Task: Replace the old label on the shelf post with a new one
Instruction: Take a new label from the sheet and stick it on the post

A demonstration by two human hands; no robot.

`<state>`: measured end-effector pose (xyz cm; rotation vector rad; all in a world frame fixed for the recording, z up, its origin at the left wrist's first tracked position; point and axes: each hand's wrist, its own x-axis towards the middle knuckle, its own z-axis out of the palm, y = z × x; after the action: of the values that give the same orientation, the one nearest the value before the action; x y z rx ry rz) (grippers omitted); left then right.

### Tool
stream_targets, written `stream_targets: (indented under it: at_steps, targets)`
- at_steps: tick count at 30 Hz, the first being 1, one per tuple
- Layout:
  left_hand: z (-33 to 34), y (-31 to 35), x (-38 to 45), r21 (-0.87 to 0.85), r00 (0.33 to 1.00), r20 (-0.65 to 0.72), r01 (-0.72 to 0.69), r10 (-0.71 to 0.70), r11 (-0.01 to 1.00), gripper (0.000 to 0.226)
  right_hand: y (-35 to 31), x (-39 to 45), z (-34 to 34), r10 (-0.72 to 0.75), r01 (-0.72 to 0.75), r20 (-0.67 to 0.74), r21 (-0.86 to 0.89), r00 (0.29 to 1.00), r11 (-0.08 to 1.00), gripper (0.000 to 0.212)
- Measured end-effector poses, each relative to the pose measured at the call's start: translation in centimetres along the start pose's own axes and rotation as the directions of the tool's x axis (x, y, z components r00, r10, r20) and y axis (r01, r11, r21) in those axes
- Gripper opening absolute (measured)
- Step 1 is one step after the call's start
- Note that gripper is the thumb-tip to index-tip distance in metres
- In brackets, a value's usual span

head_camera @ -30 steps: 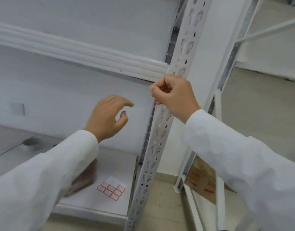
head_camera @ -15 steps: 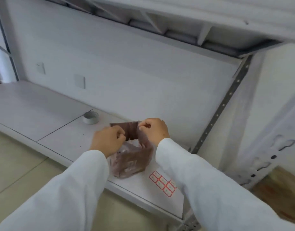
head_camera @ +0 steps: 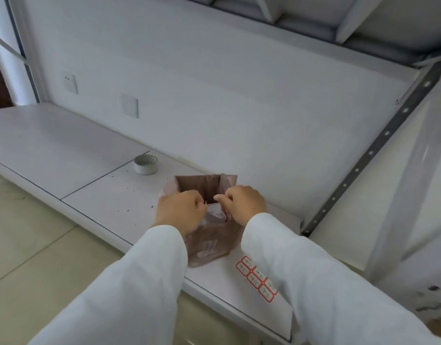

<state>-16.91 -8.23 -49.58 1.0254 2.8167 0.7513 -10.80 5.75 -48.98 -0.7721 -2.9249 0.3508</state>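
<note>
A brown translucent plastic bag [head_camera: 209, 242] stands on the white shelf board [head_camera: 110, 195] with its mouth held apart. My left hand [head_camera: 181, 211] pinches the bag's left rim, and my right hand [head_camera: 243, 202] pinches the right rim. A small pale scrap shows between my fingertips at the bag's mouth; I cannot tell what it is. A sheet of red-bordered labels [head_camera: 258, 277] lies on the shelf just right of the bag, partly under my right sleeve. The white slotted shelf post [head_camera: 428, 292] is blurred at the far right edge.
A roll of white tape [head_camera: 145, 164] sits on the shelf behind and left of the bag. A grey perforated rear upright [head_camera: 371, 153] runs diagonally at the right. The upper shelf's underside [head_camera: 314, 23] hangs overhead. Floor tiles lie below the shelf's front edge.
A second ago my right hand was pinching at the shelf post and my left hovered open. Both hands came down to the brown bag and now hold its mouth apart.
</note>
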Motion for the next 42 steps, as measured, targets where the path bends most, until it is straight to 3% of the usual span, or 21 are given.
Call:
stream_targets:
  at_steps: [4, 8, 13, 16, 18, 22, 31, 36, 39, 42]
  targets:
    - [0.3, 0.6, 0.1, -0.010, 1.000, 0.003, 0.008, -0.008, 1.000, 0.029, 0.1, -0.3, 0.0, -0.063, 0.046, 0.094, 0.167, 0.994, 0.985, 0.024]
    - [0.5, 0.7, 0.1, -0.019, 1.000, 0.019, 0.007, -0.006, 1.000, 0.030, 0.2, -0.8, -0.5, -0.051, 0.029, 0.088, 0.245, 0.995, 0.969, 0.021]
    - [0.6, 0.6, 0.2, -0.036, 1.000, 0.008, 0.005, -0.005, 0.999, 0.030, 0.6, -0.7, -0.6, -0.058, 0.049, 0.055, 0.152, 0.997, 0.987, 0.016]
    - [0.6, 0.5, 0.1, -0.035, 1.000, 0.009, 0.005, -0.004, 0.999, 0.030, 0.7, -0.4, -0.3, -0.037, 0.035, 0.020, 0.080, 0.999, 0.996, 0.033]
    - [0.7, 0.6, 0.2, -0.033, 1.000, 0.013, 0.007, -0.007, 0.999, 0.030, 0.7, -0.3, -0.1, -0.072, 0.071, 0.023, 0.047, 0.997, 0.996, 0.031]
    - [0.7, 0.6, 0.3, -0.031, 1.000, 0.015, 0.009, -0.009, 0.999, 0.030, 1.0, -0.4, 0.2, -0.114, 0.107, 0.100, 0.073, 0.988, 0.992, 0.020]
    - [1.2, 0.8, 0.6, -0.022, 0.999, 0.032, 0.022, -0.021, 1.000, 0.030, 2.2, -0.2, 1.1, -0.044, 0.040, 0.032, 0.133, 0.999, 0.990, 0.012]
    - [1.4, 1.1, 0.7, -0.048, 0.999, 0.053, 0.008, -0.005, 0.999, 0.030, 3.7, -0.5, 1.0, 0.093, -0.081, -0.065, 0.165, 0.994, 0.983, 0.025]
    - [1.5, 1.2, 0.7, -0.056, 0.999, 0.051, 0.009, -0.006, 0.998, 0.029, 7.0, -1.2, 2.2, 0.316, -0.273, -0.166, 0.237, 0.934, 0.932, 0.030]
    - [1.5, 1.2, 0.7, -0.053, 0.999, 0.045, 0.004, -0.002, 0.999, 0.028, 10.8, -3.5, 5.3, 0.557, -0.560, 0.065, 0.097, 0.828, 0.822, 0.045]
